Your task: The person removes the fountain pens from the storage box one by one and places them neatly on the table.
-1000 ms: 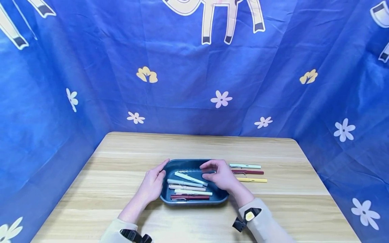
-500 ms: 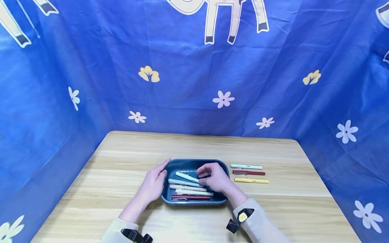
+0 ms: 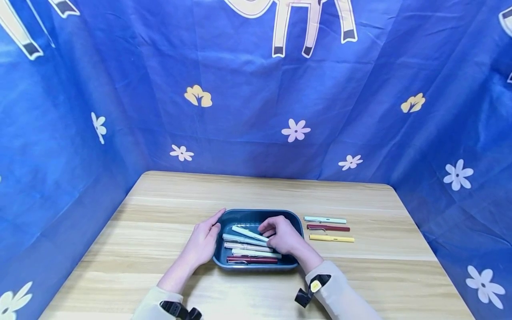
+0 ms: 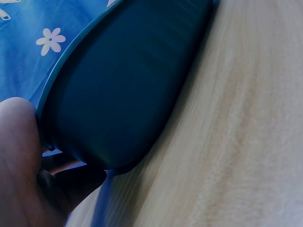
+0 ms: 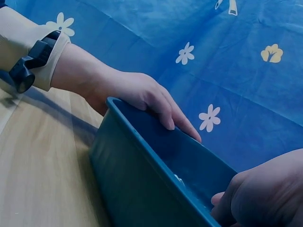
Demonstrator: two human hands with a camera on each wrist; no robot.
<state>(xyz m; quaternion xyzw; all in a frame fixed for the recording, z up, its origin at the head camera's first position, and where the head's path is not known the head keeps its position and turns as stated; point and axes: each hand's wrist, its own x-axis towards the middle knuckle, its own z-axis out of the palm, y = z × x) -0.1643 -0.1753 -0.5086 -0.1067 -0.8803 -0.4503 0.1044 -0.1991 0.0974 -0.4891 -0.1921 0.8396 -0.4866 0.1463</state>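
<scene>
A dark teal tray (image 3: 264, 268) holds several capped pens. My left hand (image 3: 202, 242) grips its left end, thumb at the rim and fingers against the outer wall, as the left wrist view (image 4: 21, 175) shows. Inside the tray, my right hand (image 3: 285, 235) pinches the right end of a slanted pale blue pen (image 3: 249, 232); its fingertips partly hide that end. Below that pen lie a grey-blue pen (image 3: 240, 240), a pale pinkish pen (image 3: 248, 246), a whitish pen (image 3: 256, 253) and a dark red pen (image 3: 256, 260). The right wrist view hides the pens behind the tray wall.
Right of the tray, a light mint pen (image 3: 325, 220), a dark red pen (image 3: 329, 228) and a yellow pen (image 3: 332, 238) lie in parallel on the wooden table (image 3: 168, 195). A blue patterned curtain (image 3: 248, 111) surrounds the table's back and sides.
My right hand has moved from over the tray's right side, lower and nearer, onto the slanted pale blue pen's end. My left hand stays on the tray.
</scene>
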